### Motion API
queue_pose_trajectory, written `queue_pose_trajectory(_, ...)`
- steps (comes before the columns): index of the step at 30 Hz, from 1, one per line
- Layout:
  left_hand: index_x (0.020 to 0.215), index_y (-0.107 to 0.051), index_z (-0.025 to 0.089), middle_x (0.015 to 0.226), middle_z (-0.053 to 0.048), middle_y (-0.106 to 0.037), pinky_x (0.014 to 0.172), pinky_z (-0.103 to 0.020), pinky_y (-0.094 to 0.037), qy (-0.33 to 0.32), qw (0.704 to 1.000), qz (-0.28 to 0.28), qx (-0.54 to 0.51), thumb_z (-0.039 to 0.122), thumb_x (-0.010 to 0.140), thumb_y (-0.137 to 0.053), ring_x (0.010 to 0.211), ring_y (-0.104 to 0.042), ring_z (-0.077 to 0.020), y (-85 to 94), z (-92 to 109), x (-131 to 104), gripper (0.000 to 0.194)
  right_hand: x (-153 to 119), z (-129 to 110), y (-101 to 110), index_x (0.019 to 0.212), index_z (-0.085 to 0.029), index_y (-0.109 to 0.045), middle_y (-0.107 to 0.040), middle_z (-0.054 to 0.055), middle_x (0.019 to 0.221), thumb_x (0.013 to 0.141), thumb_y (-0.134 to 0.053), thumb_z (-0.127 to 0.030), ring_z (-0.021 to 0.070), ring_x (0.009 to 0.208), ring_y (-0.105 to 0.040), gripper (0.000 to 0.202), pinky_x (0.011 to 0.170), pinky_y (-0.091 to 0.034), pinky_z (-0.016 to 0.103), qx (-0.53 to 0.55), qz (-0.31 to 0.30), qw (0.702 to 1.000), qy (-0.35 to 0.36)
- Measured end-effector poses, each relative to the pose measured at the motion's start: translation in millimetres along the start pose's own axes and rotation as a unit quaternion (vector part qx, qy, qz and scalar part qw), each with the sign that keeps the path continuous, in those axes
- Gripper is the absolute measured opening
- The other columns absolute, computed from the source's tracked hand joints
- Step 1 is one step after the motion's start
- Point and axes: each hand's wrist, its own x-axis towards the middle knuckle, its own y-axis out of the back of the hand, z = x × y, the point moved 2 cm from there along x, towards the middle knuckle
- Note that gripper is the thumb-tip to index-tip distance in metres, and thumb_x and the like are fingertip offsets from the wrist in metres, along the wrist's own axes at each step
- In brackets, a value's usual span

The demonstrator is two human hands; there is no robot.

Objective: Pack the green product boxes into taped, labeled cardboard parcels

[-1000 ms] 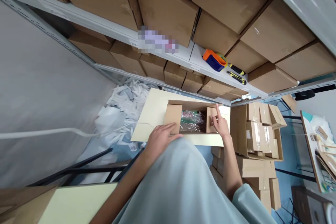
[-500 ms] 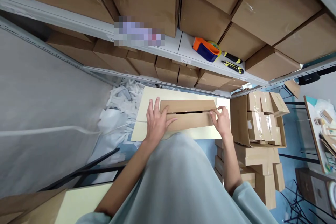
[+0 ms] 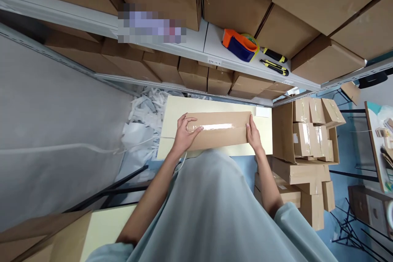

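Note:
A long, narrow cardboard box is between my hands over the pale yellow tabletop. A shiny strip of clear tape runs lengthwise along the middle of its upper face. My left hand grips the left end, its thumb lying on the top face near the tape. At the opposite end, my right hand presses against the short side with the fingers upright. The underside of the box is hidden.
Above the table, a shelf carries large cartons, an orange-and-blue tape dispenser and two utility knives. Stacked small boxes stand at right. White paper scraps and a white cable lie at left.
The face with two flaps and a dark gap no longer shows; the box has been turned over, and a taped face is up. Both hands have shifted to its ends.

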Motion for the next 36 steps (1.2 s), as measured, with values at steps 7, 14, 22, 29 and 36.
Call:
queue_pose_trajectory(7, 0.12, -0.065, 0.024, 0.155, -0.017, -0.05, 0.134, -0.056, -0.035, -0.019, 0.999, -0.029, 0.025, 0.044, 0.092, -0.081, 0.164, -0.04, -0.0352, -0.1, 1, 15, 0.038, -37, 11, -14, 0.179, -0.022, -0.034, -0.053, 0.009, 0.173, 0.115, -0.034, -0.063, 0.0296, 0.154, -0.06, 0.076, 0.121, -0.055, 0.043, -0.025, 0.037, 0.998, -0.032)
queue_pose_trajectory(14, 0.124, -0.06, 0.024, 0.167, -0.02, -0.045, 0.134, -0.058, -0.034, -0.052, 0.996, -0.057, 0.04, 0.047, 0.094, -0.08, 0.166, -0.039, -0.0353, 0.3, 4, 23, 0.042, -45, 14, -21, 0.175, -0.02, -0.042, -0.047, 0.007, 0.176, 0.115, -0.038, -0.063, 0.0268, 0.162, -0.051, 0.074, 0.132, -0.046, 0.045, -0.025, 0.057, 0.998, -0.031)
queue_pose_trajectory(22, 0.117, -0.059, 0.025, 0.164, -0.018, -0.049, 0.133, -0.054, -0.037, -0.045, 0.997, -0.051, 0.036, 0.051, 0.085, -0.088, 0.163, -0.043, -0.0344, -3.3, 6, 26, 0.05, -39, 17, -21, 0.175, -0.025, -0.043, -0.049, 0.006, 0.175, 0.115, -0.037, -0.055, 0.0294, 0.156, -0.058, 0.067, 0.123, -0.055, 0.044, -0.076, 0.063, 0.994, -0.036)
queue_pose_trajectory(29, 0.116, -0.063, 0.025, 0.162, -0.019, -0.051, 0.131, -0.056, -0.039, -0.051, 0.998, -0.027, 0.007, 0.067, 0.086, -0.078, 0.161, -0.046, -0.0369, -2.4, 3, 26, 0.054, -33, 12, -21, 0.173, -0.023, -0.047, -0.057, 0.012, 0.17, 0.115, -0.034, -0.05, 0.033, 0.142, -0.071, 0.065, 0.112, -0.062, 0.046, -0.112, 0.064, 0.992, -0.002)
queue_pose_trajectory(36, 0.104, -0.074, 0.026, 0.163, -0.019, -0.057, 0.129, -0.077, -0.031, -0.123, 0.981, 0.086, 0.119, 0.058, 0.092, -0.069, 0.163, -0.039, -0.0487, 6.4, 34, 47, 0.035, 29, -33, 22, 0.147, -0.021, -0.073, -0.058, 0.023, 0.166, 0.112, -0.048, -0.059, 0.0433, 0.152, -0.059, 0.057, 0.122, -0.051, 0.068, -0.168, 0.189, 0.95, 0.186)
